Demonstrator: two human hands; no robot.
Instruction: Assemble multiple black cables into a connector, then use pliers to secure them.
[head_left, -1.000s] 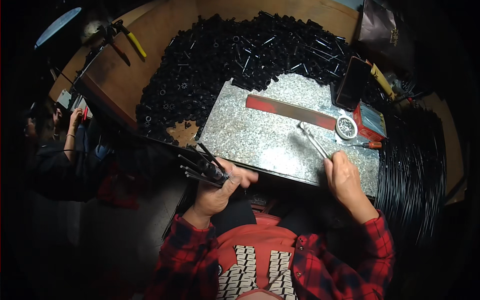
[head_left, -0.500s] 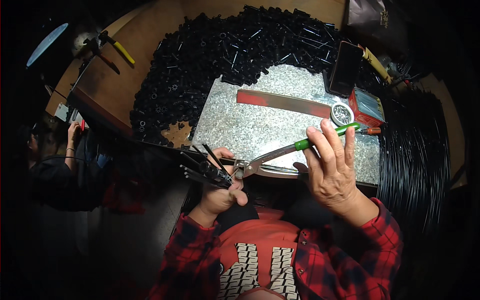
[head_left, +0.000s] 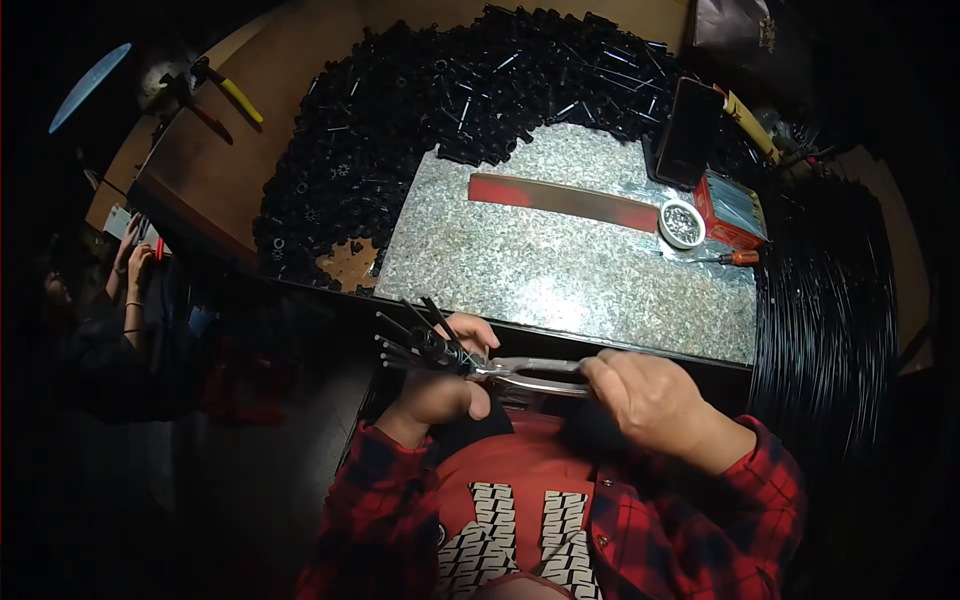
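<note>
My left hand (head_left: 445,398) is closed round a bundle of thin black rods (head_left: 428,345) fitted to a dark round hub, with the rod ends fanning out to the left. Against the hub's right side, where thin wire shows, sit the jaws of long metal pliers (head_left: 542,364). My right hand (head_left: 645,396) wraps round the plier handles and hides their green grips. Both hands are over my lap, just short of the bench edge. Whether the jaws bite on the wire is too small to tell.
Black small parts heap (head_left: 370,130) behind a speckled stone slab (head_left: 480,260). On the slab lie a red-brown bar (head_left: 560,202), a white bowl (head_left: 682,225) and an orange-handled screwdriver (head_left: 738,258). A phone (head_left: 690,130) and long black rods (head_left: 825,300) are right. Another person's hand (head_left: 138,265) shows left.
My right hand has closed on the pliers and swung lower, bringing the spread handles nearer together. The bundle has stayed in my left hand, at nearly the same place.
</note>
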